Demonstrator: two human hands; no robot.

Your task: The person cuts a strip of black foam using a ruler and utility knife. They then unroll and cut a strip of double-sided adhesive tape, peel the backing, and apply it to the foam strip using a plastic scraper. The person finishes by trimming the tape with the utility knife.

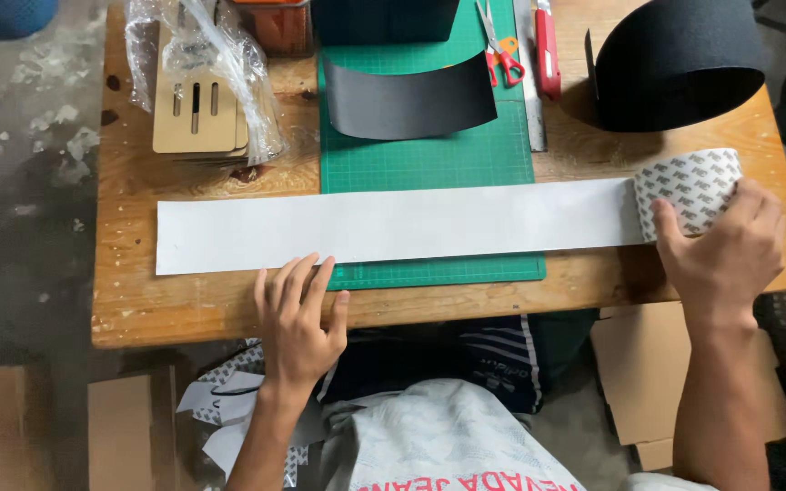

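Head view, near to far. Left hand (297, 323) lies open and flat, fingertips pressing the near edge of a long white strip (393, 227) unrolled across the wooden table (129, 309) and green cutting mat (429, 159). Right hand (725, 250) wraps around the patterned roll (689, 186) at the strip's right end, gripping it. Beyond, on the mat, a curved black sheet (407, 105); red-handled scissors (499, 50) and a red utility knife (548, 50) beside it. Far right, a black rolled sheet (675, 59); far left, wooden pieces in a plastic bag (202, 82).
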